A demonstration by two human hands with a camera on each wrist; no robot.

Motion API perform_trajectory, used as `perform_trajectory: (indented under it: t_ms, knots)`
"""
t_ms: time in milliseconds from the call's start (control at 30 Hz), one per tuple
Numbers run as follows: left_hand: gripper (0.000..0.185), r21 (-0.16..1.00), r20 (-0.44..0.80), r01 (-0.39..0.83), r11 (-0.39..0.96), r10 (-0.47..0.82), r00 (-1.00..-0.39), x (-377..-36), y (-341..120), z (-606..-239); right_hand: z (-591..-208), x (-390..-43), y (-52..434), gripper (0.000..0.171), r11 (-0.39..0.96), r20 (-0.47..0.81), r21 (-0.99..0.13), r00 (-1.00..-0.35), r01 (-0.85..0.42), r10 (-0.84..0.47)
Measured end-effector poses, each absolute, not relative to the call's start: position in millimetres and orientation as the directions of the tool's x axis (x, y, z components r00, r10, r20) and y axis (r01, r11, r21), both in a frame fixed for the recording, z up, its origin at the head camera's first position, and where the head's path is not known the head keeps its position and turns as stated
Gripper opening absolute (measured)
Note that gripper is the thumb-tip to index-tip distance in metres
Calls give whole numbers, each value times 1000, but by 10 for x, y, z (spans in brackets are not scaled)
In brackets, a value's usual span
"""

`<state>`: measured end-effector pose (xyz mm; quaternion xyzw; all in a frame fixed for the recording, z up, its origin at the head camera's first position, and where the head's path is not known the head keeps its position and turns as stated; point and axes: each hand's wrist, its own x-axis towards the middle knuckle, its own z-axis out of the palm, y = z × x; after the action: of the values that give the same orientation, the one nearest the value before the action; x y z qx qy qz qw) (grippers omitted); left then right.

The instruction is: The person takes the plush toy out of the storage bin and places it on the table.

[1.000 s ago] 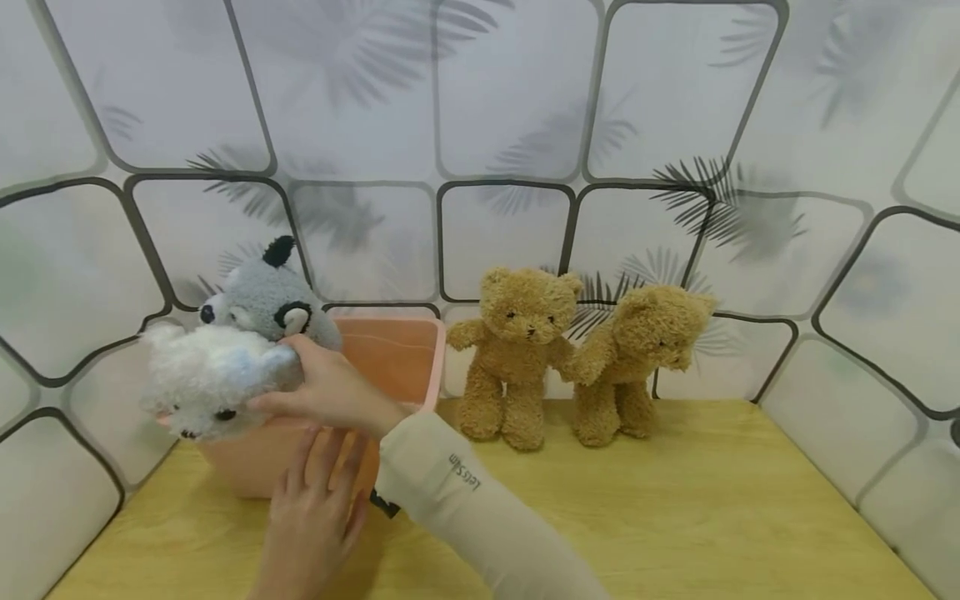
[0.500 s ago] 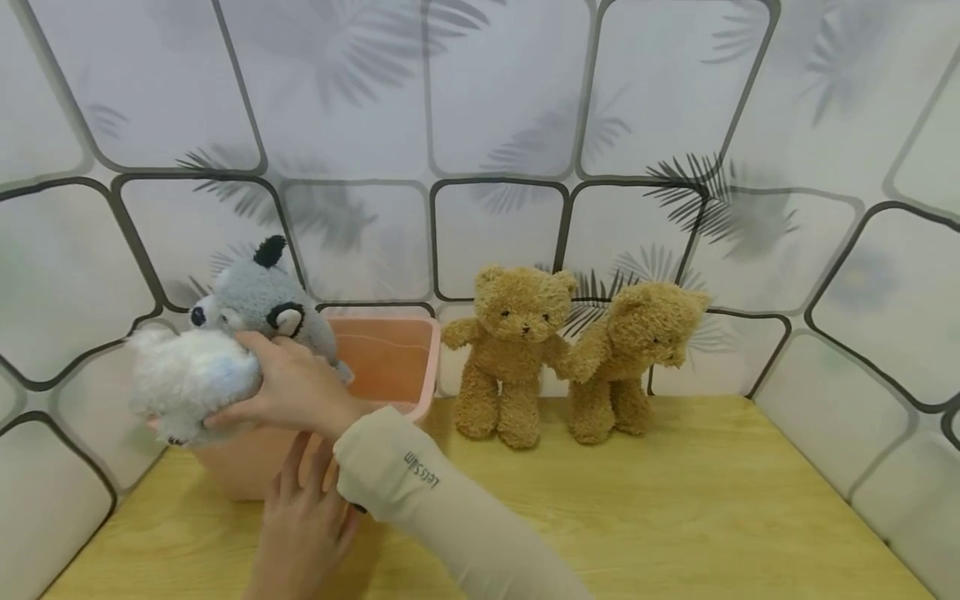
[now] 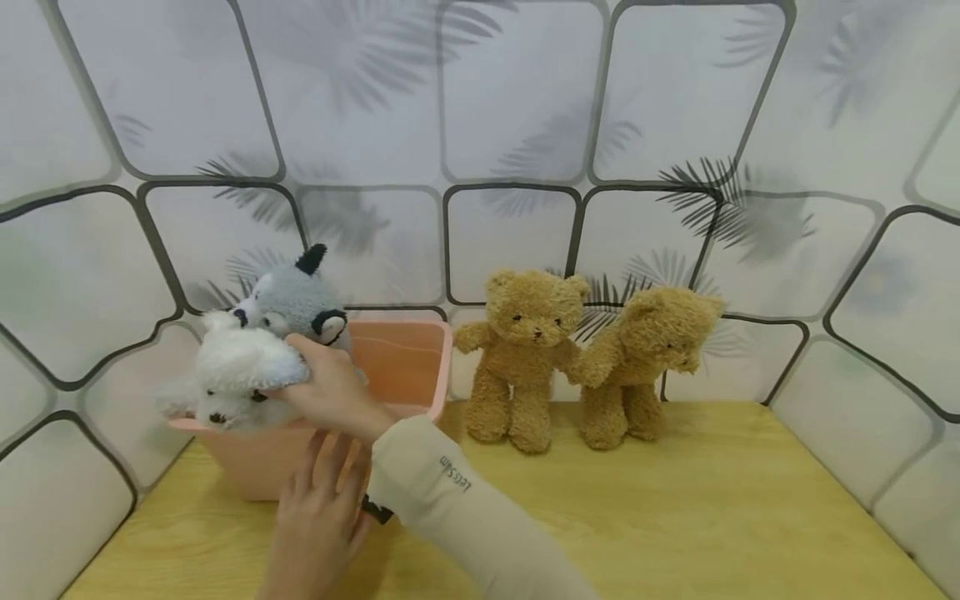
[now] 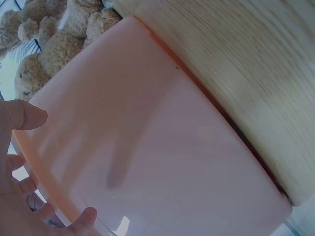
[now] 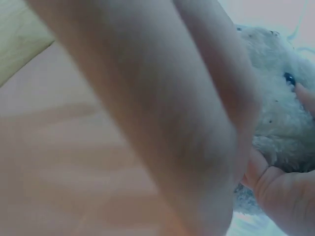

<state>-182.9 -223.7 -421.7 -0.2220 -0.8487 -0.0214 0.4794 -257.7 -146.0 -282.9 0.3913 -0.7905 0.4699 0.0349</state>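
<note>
White plush dog (image 3: pixel 238 367) gripped by the right hand (image 3: pixel 330 385) at the left of the frame, thumb and fingers bent round the side of the head, muzzle right at the near rim (image 3: pixel 185 426) of the pink plastic bin (image 3: pixel 255 467). Could tumble down the outside if released there, with any support under the body hidden from view. Could also tip the bin if pressed too hard on that edge. At lower left of centre, left hand (image 3: pixel 318 508) with fingers straight along the bin's near side, holding nothing; perhaps too light a brace against a shove. Just behind, grey-and-white plush husky (image 3: pixel 296 298) jutting well above the rim, likely to be nudged out by crowding.
</note>
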Motion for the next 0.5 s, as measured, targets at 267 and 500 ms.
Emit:
perform_trajectory:
  t_ms: [267, 500]
  knots:
    - [55, -160, 856, 392, 906, 325, -402, -1847, -2183, -4220, -2903, -2664, -1212, 37, 57, 474, -821, -733, -569, -489]
    - [54, -157, 858, 373, 914, 313, -407, -1832, -2182, -4208, -2825, -2669, -1045, 59, -3, 411, -892, -809, -452, -419]
